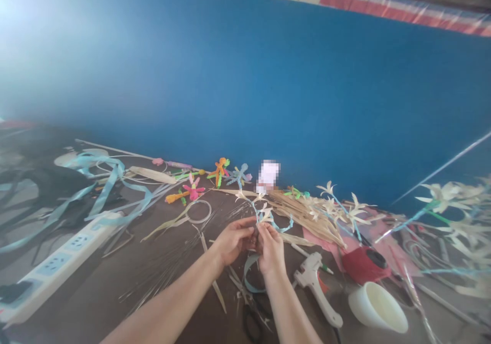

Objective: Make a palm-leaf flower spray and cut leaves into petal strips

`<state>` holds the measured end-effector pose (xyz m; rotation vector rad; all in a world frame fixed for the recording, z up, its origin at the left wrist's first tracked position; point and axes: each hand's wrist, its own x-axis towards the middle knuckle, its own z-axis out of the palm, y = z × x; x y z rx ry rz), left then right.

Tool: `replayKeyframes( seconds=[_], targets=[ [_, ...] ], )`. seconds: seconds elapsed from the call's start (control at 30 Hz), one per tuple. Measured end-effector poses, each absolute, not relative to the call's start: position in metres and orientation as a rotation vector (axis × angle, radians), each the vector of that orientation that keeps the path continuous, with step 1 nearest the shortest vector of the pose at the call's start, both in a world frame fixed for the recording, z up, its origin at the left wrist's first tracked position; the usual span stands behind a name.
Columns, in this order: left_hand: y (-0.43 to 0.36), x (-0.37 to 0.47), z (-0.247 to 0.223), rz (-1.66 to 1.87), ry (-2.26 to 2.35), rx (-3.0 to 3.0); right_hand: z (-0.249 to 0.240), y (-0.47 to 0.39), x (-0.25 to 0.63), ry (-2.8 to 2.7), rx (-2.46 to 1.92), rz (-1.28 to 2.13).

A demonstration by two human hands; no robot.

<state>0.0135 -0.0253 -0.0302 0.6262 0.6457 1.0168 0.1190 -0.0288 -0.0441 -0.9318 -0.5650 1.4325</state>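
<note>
Near the middle of the table, my left hand (235, 239) and my right hand (270, 244) meet with fingertips pinched on a small stem of white flowers (264, 212) wrapped in light blue ribbon. The flower heads stick up above my fingers, and a blue wrapped piece curls to the right. A loop of light blue ribbon (252, 275) hangs between my wrists. Below it lie black-handled scissors (252, 321), partly hidden by my right forearm.
A white glue gun (317, 287), a white cup (378, 307) and a red object (364, 264) sit right. At left lie a power strip (63, 262) and blue ribbon (109, 180). Thin wires (164, 267), dried husks (307, 213) and finished flowers (445, 195) spread around. A blue wall (245, 88) stands behind.
</note>
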Motion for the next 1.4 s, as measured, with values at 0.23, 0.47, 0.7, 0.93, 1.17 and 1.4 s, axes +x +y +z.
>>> replayKeyframes(
  seconds=[0.23, 0.47, 0.7, 0.93, 1.17, 1.4],
  targets=[
    [-0.025, 0.015, -0.033, 1.095, 0.765, 0.643, -0.044, -0.03, 0.116, -0.538, -0.918, 1.442],
    [-0.023, 0.015, -0.033, 1.178, 0.887, 0.742, -0.048, -0.03, 0.116, -0.621, -0.93, 1.505],
    [-0.022, 0.011, -0.03, 1.254, 1.077, 1.057, -0.043, -0.031, 0.117, -0.639, -0.924, 1.574],
    [-0.023, 0.009, -0.027, 1.264, 1.232, 1.227, -0.043, -0.031, 0.115, -0.666, -0.968, 1.556],
    [-0.023, 0.008, -0.024, 1.284, 1.286, 1.291, -0.045, -0.031, 0.112, -0.657, -0.955, 1.57],
    [-0.022, 0.005, -0.024, 1.289, 1.362, 1.477, -0.043, -0.032, 0.113, -0.659, -0.955, 1.584]
  ],
)
